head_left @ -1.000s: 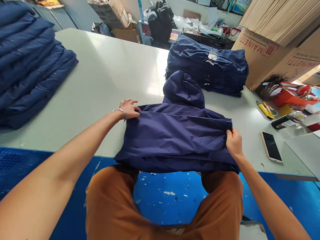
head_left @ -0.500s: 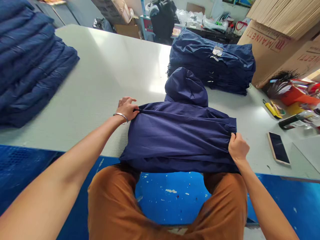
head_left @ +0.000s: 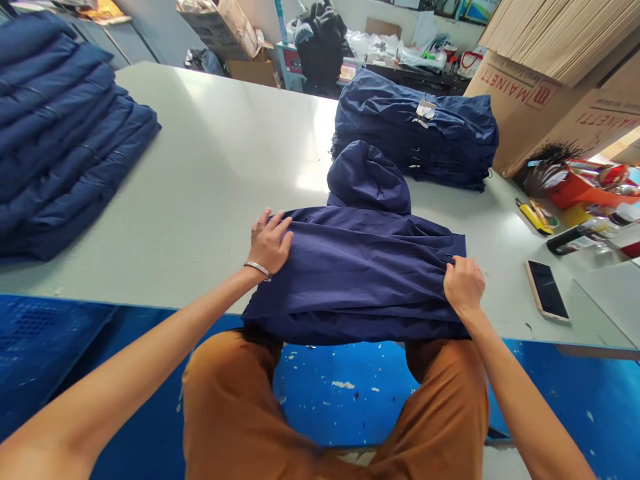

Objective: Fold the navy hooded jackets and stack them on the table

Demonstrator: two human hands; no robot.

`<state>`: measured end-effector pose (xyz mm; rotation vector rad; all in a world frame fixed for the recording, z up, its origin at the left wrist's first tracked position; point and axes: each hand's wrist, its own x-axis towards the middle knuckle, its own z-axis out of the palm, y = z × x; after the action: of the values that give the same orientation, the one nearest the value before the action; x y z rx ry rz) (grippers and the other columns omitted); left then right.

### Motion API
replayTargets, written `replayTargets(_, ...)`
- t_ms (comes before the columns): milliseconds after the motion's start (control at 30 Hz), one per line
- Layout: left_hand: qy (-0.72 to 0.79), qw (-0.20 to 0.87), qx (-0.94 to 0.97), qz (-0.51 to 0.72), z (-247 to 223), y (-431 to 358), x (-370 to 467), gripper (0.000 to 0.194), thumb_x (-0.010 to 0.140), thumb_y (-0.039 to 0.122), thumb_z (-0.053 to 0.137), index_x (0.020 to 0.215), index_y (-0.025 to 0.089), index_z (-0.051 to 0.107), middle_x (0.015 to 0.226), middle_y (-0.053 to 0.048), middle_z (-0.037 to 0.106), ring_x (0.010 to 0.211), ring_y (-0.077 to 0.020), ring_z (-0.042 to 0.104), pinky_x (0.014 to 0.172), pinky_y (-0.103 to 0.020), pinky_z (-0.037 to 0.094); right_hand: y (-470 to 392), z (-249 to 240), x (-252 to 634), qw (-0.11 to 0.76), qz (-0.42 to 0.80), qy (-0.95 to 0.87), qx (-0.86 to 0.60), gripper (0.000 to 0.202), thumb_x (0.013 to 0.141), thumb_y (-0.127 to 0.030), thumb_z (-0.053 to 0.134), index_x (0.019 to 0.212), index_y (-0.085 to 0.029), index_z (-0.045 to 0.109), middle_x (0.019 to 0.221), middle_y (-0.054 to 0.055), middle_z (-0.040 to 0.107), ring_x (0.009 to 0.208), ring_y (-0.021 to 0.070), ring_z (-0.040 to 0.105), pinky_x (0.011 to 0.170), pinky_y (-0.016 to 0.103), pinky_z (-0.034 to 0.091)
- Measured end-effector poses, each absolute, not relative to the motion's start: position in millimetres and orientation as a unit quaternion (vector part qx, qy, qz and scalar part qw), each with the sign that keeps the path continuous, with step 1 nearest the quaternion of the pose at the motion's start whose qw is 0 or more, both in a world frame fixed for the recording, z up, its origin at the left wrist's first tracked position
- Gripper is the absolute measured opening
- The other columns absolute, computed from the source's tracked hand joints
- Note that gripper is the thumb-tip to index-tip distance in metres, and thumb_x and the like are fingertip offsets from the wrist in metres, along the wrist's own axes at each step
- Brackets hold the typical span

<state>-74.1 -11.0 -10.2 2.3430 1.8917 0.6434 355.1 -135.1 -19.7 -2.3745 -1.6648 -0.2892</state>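
Observation:
A navy hooded jacket [head_left: 355,267] lies folded across the near edge of the table, its hood [head_left: 367,177] pointing away from me. The lower part of the jacket hangs over the edge, close to my knees. My left hand [head_left: 271,243] rests on the jacket's left side with fingers stretched out and apart. On the right side, my right hand [head_left: 464,283] is closed, its fingers gripping the edge of the cloth. A thin silver bracelet [head_left: 259,269] circles my left wrist.
Folded navy garments [head_left: 415,127] are stacked behind the hood. A taller stack of padded navy garments [head_left: 65,140] stands at the left. To the right are a phone [head_left: 547,290], a yellow cutter [head_left: 534,217], a dark bottle [head_left: 575,239] and cardboard boxes [head_left: 520,100].
My left hand has let go of the pinched cloth edge and now lies flatter on the jacket, a little further in. My right hand keeps its grip, slightly shifted left.

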Motion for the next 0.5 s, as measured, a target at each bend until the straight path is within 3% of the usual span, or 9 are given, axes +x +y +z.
replayTargets(100, 0.557, 0.038, 0.81, 0.179, -11.5, -36.9, -37.9, 0.061, 0.097, 0.049, 0.024, 0.145, 0.021, 0.05, 0.159, 0.0, 0.038, 0.152, -0.0263, 0.019, 0.122, -0.054, 0.019, -128.1, -14.1, 322.9, 0.126, -0.096, -0.68, -0.716, 0.041, 0.099, -0.028, 0.036, 0.126, -0.012, 0.062, 0.13, 0.02, 0.061, 0.118, 0.0298, 0.055, 0.102, 0.044, 0.038)
replayTargets(167, 0.54, 0.034, 0.828, 0.147, -19.3, -50.4, -20.0, 0.062, 0.098, 0.048, 0.028, 0.147, 0.017, 0.049, 0.162, -0.006, 0.031, 0.153, -0.0282, 0.015, 0.123, -0.052, 0.015, -121.3, -17.4, 304.1, 0.1, -0.074, -0.724, -0.679, 0.047, 0.101, -0.037, 0.035, 0.136, -0.017, 0.058, 0.145, 0.016, 0.052, 0.133, 0.0313, 0.045, 0.112, 0.052, 0.029)
replayTargets(267, 0.549, 0.033, 0.831, 0.077, -35.5, -60.6, -11.8, 0.062, 0.098, 0.052, 0.034, 0.151, 0.022, 0.044, 0.164, -0.006, 0.025, 0.153, -0.031, 0.015, 0.124, -0.054, 0.012, -111.4, -32.4, 294.9, 0.033, -0.016, -0.724, -0.689, 0.058, 0.1, -0.054, 0.034, 0.149, -0.026, 0.045, 0.161, 0.008, 0.035, 0.148, 0.0356, 0.025, 0.117, 0.064, 0.014)
replayTargets(400, 0.542, 0.03, 0.84, 0.019, -47.0, -60.8, -20.3, 0.065, 0.098, 0.055, 0.034, 0.155, 0.024, 0.035, 0.165, -0.006, 0.023, 0.153, -0.0308, 0.016, 0.124, -0.053, 0.011, -105.6, -51.8, 308.0, -0.005, 0.046, -0.696, -0.716, 0.067, 0.098, -0.064, 0.029, 0.157, -0.031, 0.03, 0.166, 0.003, 0.022, 0.152, 0.0342, 0.017, 0.119, 0.064, 0.013)
replayTargets(500, 0.538, 0.027, 0.843, 0.009, -46.5, -60.6, -22.2, 0.066, 0.099, 0.055, 0.032, 0.156, 0.023, 0.034, 0.165, -0.007, 0.022, 0.153, -0.0306, 0.015, 0.124, -0.052, 0.011, -105.9, -52.9, 314.9, -0.005, 0.062, -0.695, -0.716, 0.066, 0.099, -0.063, 0.028, 0.157, -0.032, 0.029, 0.166, 0.002, 0.021, 0.152, 0.0331, 0.016, 0.12, 0.063, 0.012)
